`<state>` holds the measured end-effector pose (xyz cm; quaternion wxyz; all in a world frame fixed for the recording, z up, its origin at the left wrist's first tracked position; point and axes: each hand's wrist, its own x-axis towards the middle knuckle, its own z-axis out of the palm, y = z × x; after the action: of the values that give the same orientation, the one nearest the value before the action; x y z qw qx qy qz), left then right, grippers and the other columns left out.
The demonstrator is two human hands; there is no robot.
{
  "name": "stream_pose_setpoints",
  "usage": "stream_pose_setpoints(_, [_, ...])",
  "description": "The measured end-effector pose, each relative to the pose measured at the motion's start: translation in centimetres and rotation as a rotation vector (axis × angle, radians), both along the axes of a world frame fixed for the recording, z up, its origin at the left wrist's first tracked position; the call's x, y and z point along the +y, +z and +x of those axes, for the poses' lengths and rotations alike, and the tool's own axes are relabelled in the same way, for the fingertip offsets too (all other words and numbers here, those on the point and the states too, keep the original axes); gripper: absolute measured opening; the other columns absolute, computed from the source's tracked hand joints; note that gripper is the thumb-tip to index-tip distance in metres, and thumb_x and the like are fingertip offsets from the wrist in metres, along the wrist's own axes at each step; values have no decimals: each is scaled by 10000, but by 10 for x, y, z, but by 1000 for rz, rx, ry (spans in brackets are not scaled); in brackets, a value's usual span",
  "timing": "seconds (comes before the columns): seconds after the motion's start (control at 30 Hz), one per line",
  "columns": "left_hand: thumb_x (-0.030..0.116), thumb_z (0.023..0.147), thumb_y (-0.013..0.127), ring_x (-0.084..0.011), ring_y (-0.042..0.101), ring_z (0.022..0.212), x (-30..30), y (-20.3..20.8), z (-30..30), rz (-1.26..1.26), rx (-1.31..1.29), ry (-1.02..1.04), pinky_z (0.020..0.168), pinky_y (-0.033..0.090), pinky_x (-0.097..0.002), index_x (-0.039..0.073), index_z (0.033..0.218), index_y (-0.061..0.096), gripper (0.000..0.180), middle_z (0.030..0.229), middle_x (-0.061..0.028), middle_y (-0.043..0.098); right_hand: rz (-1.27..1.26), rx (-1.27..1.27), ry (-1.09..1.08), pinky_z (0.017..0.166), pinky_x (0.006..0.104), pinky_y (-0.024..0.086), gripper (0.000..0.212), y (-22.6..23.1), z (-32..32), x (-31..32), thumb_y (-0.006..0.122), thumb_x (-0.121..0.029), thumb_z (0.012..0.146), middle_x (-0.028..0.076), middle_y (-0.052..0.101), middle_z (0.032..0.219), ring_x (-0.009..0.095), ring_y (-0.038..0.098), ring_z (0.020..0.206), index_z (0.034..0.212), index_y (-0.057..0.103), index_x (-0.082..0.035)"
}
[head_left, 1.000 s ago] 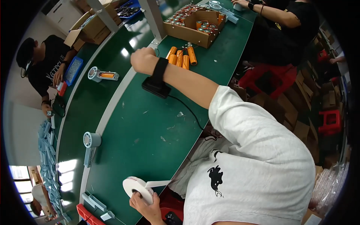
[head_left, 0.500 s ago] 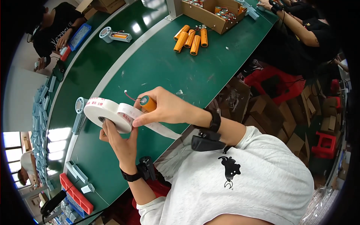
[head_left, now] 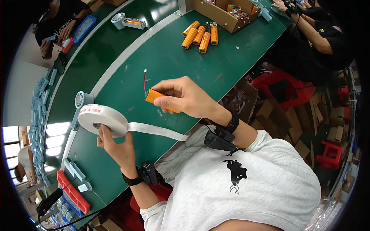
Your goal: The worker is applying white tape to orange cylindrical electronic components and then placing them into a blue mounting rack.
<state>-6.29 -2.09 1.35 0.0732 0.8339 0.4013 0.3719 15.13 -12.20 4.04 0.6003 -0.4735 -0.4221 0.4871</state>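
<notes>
Several orange batteries point(head_left: 230, 7) inside a cardboard box point(head_left: 214, 16)

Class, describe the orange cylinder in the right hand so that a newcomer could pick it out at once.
Over the green tabletop, find the person's right hand. It grips an orange cylinder, with a reddish wire running from its left end to a white plug. Unlike the loose orange cylinders lying by the cardboard box, this one is held in a hand.
</notes>
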Motion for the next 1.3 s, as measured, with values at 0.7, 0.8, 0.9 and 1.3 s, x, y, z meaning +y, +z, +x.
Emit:
stream_pose_setpoints(0.7, [174,674,714,-248,501,941,-23,7,28,-25,147,28,830,235,-376,-66,1129,486,562,958,-167,568,135,256,-270,716,267,492,227,-7,-23,58,536,-93,872,117,610,950,168,594,847,1034,489,59])
stream_pose_setpoints(0.8, [198,685,713,-246,502,916,-25,9,36,-34,183,9,827,235,-375,-67,1122,489,558,929,-168,566,162,377,-244,773,282,500,223,-13,-31,65,511,-83,883,138,616,970,197,607,895,1048,459,58])
stream_pose_setpoints(0.9, [211,690,713,-246,502,912,-30,8,40,-71,240,-24,829,234,-378,-67,1118,492,557,914,-170,562,188,377,-207,821,300,499,205,-18,-39,71,487,-74,893,157,617,992,225,609,940,1045,439,55])
stream_pose_setpoints(1.3, [129,758,665,-314,489,864,-25,11,-110,-396,331,352,806,375,-396,-11,1048,554,341,963,-137,589,347,-3,60,678,307,503,224,36,-87,178,482,-96,873,195,573,903,248,636,832,1015,423,67])
